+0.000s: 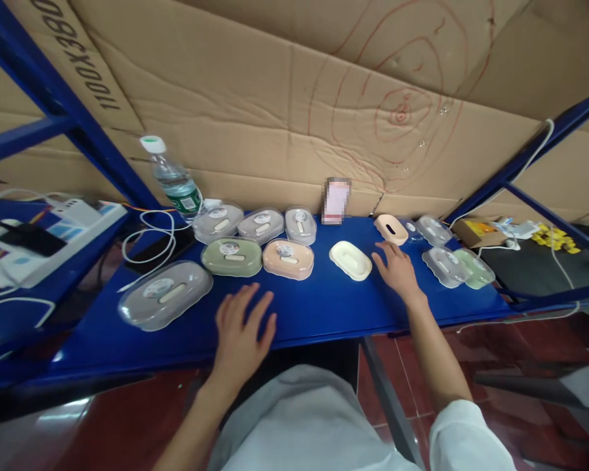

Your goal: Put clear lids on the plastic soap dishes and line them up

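My left hand (243, 327) is open with spread fingers over the front of the blue table, holding nothing. Just beyond its fingertips are a green oval case (230, 257) and a peach oval case (288, 260), both with clear covers. My right hand (396, 269) is also open, its fingers stretched toward a peach piece with a dark slot (391, 229); whether they touch it I cannot tell. Between my hands lies a shallow cream oval tray (350, 260). A grey covered case (165, 294) sits to the left of my left hand.
More covered cases (261, 225) line the back left, and others (446, 266) stand at the right. A water bottle (174, 180), a white cable (150, 243) and a power strip (81, 229) are on the left. A blurred upright panel (336, 200) leans on the cardboard wall (255, 98).
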